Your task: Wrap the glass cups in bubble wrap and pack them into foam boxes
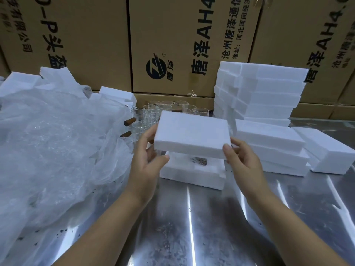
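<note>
foam is making up most of what is lying here. the left hand and the right hand are each gripping a near corner of a flat, rectangular foam lid, white and finely grainy, and are holding it in the air just above an open foam box base. the base is sitting on the metal table, whose brushed surface is glaring with streaks of light, and something dark and speckled is showing in its recess, too hidden to make out. behind the lid, towards the far side, a cluster of clear glass cups is standing upright, with brown cylindrical handles poking out to the left. a crumpled heap of translucent bubble wrap is spreading over the left of the table. on the right, a tall foam stack is rising at the far edge, a lower foam stack is sitting nearer, and a single foam box is lying beside it. printed cardboard cartons are forming a wall behind everything.
</note>
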